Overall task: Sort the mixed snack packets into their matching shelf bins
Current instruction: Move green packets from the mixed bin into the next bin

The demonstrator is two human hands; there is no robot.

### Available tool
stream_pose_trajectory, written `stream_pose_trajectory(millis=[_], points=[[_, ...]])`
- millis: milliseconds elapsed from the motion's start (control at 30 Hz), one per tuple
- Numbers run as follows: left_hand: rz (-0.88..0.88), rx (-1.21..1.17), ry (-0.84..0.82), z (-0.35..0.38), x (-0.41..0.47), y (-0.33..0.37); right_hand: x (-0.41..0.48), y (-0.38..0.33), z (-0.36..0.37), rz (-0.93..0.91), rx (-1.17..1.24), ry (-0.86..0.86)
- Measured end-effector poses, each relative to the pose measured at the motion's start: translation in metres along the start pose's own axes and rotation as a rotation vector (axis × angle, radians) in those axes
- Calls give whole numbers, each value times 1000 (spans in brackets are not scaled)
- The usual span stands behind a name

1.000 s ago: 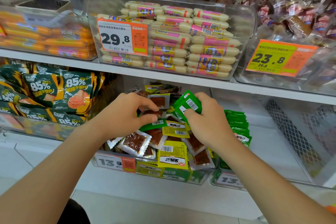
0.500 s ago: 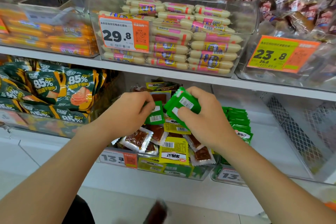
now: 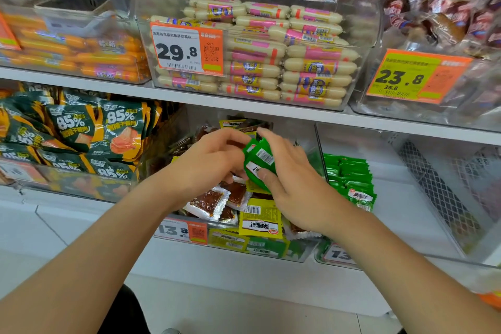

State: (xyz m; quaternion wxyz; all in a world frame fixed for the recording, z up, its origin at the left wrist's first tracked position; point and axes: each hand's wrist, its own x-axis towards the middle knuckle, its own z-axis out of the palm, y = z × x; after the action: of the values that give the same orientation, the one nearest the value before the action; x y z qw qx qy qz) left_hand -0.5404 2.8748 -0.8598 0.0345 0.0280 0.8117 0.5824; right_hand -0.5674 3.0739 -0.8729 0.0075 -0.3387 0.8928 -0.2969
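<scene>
While left fingers [image 3: 230, 144] curl, grip unclear, right fingers [image 3: 273, 139] clamp two green packets [image 3: 259, 156].

Centre: mixed-packet bin [image 3: 271, 249]; pouches [image 3: 81, 138] left of it; stacked packets [image 3: 349, 179] right; sausage bin [image 3: 363, 22] above.

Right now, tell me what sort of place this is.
Most likely a shop's snack aisle: price tags on clear bins, stacked sausages, mixed snack packets.
</scene>
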Motion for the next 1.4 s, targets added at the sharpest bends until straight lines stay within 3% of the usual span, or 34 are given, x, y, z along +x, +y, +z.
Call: stream_pose_trajectory(millis=[133,267,400,467,633,800,967,1100,1233,1300,1400], points=[[46,62,143,5,4,-4,-2,6,-7,91,-32,72],[204,585,431,4,25,-19,-5,20,-15,157,-146,213],[125,916,217,10,52,-26,-4,30,-15,187,-118,210],[74,956,147,13,61,-27,-1,33,-12,189,-122,195],[149,921,285,6,70,-31,5,37,-9,187,-109,216],[219,639,383,4,52,-18,10,36,-10,290,45,271],[154,457,329,-3,37,-15,6,25,-16,315,240,275],[144,39,252,7,22,-3,2,12,-13,358,657,208],[60,-312,79,32,20,4,7,10,-6,369,583,203],[87,-290,66,36,23,7,6,11,-11,358,601,175],[175,88,123,36,28,7,-2,15,-19,309,436,145]])
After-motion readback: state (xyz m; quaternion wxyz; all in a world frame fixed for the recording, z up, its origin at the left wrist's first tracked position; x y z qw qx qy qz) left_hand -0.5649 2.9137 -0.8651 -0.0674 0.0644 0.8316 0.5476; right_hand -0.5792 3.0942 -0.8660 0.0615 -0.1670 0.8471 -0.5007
